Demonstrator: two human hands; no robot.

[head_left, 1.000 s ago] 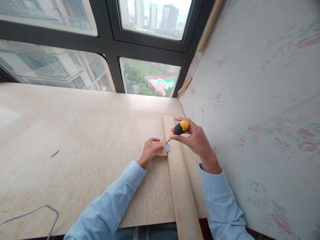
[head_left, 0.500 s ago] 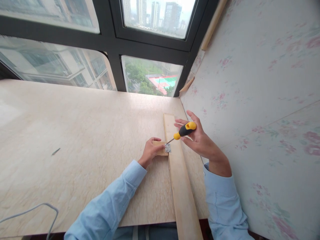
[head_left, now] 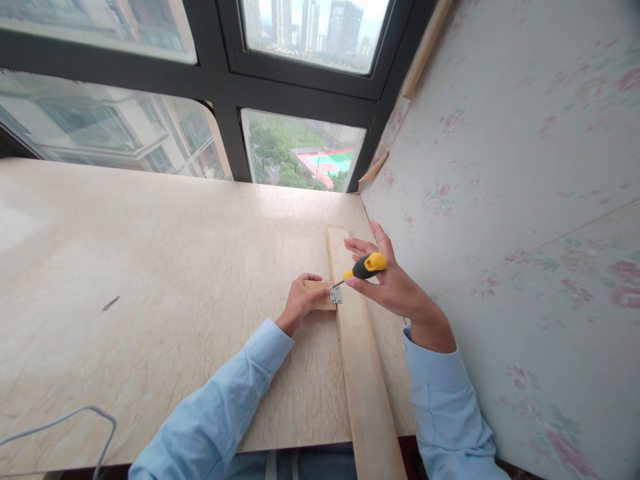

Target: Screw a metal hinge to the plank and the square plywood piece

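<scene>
The right hand [head_left: 400, 287] is more spread than a second ago: its fingers [head_left: 381, 241], then gathered around the screwdriver [head_left: 367, 266], now fan outward. The handle [head_left: 376, 261] leans farther right and lower than in the earliest picture. Against half a second ago, handle and thumb [head_left: 359, 286] sit farther left and lower, nearer the hinge [head_left: 335, 295].

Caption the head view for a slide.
Left hand on small block; right hand spread around a screwdriver at a hinge.
</scene>
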